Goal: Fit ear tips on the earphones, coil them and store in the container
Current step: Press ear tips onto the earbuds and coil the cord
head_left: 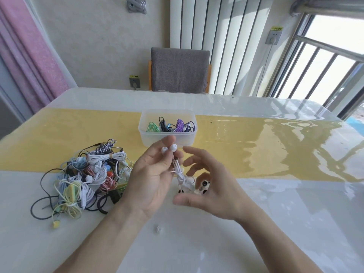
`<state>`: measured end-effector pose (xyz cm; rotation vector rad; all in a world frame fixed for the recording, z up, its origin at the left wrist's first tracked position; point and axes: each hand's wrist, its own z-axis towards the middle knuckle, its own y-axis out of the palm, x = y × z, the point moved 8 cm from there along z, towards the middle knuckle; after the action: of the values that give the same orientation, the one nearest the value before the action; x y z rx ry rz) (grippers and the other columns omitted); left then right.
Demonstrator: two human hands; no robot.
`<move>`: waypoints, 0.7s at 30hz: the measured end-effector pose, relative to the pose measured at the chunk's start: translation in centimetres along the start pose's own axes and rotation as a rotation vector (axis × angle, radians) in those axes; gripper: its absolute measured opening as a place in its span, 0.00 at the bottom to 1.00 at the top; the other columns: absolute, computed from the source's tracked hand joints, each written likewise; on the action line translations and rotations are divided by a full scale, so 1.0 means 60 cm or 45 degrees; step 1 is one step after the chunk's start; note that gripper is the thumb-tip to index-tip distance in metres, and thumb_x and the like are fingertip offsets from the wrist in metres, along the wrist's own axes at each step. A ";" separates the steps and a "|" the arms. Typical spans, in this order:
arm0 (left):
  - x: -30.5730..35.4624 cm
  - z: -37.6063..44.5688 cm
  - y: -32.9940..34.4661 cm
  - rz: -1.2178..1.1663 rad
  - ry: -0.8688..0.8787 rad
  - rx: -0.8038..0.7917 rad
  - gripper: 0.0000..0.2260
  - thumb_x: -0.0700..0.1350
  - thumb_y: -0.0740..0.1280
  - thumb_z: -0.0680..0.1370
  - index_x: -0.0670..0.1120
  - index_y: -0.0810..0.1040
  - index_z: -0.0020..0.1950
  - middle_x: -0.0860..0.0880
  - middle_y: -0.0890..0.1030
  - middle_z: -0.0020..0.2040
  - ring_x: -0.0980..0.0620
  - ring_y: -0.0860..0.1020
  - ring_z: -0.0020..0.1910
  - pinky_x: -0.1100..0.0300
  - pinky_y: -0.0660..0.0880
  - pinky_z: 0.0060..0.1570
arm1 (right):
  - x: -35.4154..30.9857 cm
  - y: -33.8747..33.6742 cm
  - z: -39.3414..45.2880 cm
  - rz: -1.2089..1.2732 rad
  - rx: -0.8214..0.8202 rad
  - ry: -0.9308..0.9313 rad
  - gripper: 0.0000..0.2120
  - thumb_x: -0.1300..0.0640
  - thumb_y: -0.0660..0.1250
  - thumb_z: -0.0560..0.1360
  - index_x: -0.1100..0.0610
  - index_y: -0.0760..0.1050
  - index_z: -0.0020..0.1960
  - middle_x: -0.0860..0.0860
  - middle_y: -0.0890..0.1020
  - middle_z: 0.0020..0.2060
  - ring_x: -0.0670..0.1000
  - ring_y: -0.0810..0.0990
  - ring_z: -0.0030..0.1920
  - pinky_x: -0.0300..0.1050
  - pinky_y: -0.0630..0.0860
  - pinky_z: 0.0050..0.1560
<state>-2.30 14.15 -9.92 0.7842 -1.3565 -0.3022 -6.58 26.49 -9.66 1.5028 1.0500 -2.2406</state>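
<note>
Your tabletop (pixel 275 223) is white and glossy with a yellow band (pixel 256 150) running left to right across its middle, under a clear cover. Grey chair (pixel 180 69) stands at the far edge, with a white radiator (pixel 226 36) on the wall behind it. Pink curtain (pixel 25 56) is past the far left corner, and a barred window (pixel 325 62) past the far right corner.

Wall socket (pixel 135 82) left of the chair and another socket (pixel 273 37) by the window each carry a yellow label. The writing on both is too small to read.

Tangled pile of earphones (pixel 86 178) lies left of centre, straddling the near edge of the yellow band: white, black, pale blue, yellow-green and red-striped cords.

Clear plastic container (pixel 167 127) sits on the yellow band at mid-table, with green, black and purple coiled earphones inside. No brand legible.

Your left hand (pixel 151 180) is raised palm up, fingertips pinching the white earphones (pixel 178 170) just below the two white ear tips (pixel 169 149). The cord bundle hangs down between your hands, in front of the container and above the tabletop.

Your right hand (pixel 212 188) is wide, fingers spread and gripping nothing, just beside the hanging cord. I can't tell whether it touches.

Small loose ear tips (pixel 203 187), dark and pale, lie on the tabletop under your right hand. One clear ear tip (pixel 159 229) lies alone nearer the near edge, between your forearms.
</note>
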 end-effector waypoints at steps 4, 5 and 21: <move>-0.003 0.005 -0.003 -0.216 -0.055 0.018 0.10 0.32 0.61 0.71 0.41 0.77 0.50 0.45 0.79 0.46 0.49 0.81 0.48 0.60 0.79 0.52 | -0.004 0.009 0.000 -0.068 0.074 0.015 0.22 0.58 0.78 0.71 0.45 0.76 0.61 0.47 0.84 0.42 0.47 0.82 0.37 0.40 0.78 0.38; -0.003 0.006 -0.005 -0.238 -0.054 0.020 0.11 0.31 0.61 0.71 0.40 0.77 0.51 0.43 0.79 0.48 0.47 0.82 0.51 0.59 0.79 0.53 | -0.001 0.007 0.000 0.043 0.092 0.059 0.19 0.61 0.76 0.73 0.48 0.77 0.60 0.50 0.84 0.40 0.49 0.82 0.35 0.41 0.77 0.36; 0.048 -0.010 0.006 1.742 0.773 -0.032 0.13 0.32 0.64 0.75 0.48 0.81 0.48 0.55 0.78 0.49 0.56 0.72 0.55 0.74 0.64 0.55 | -0.013 -0.110 0.096 0.099 0.374 0.033 0.07 0.57 0.72 0.78 0.56 0.83 0.55 0.57 0.85 0.39 0.54 0.84 0.39 0.47 0.79 0.36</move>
<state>-1.18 12.85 -7.53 -0.1983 -1.0209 0.9227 -14.00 27.11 -4.95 1.6571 0.6770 -2.4063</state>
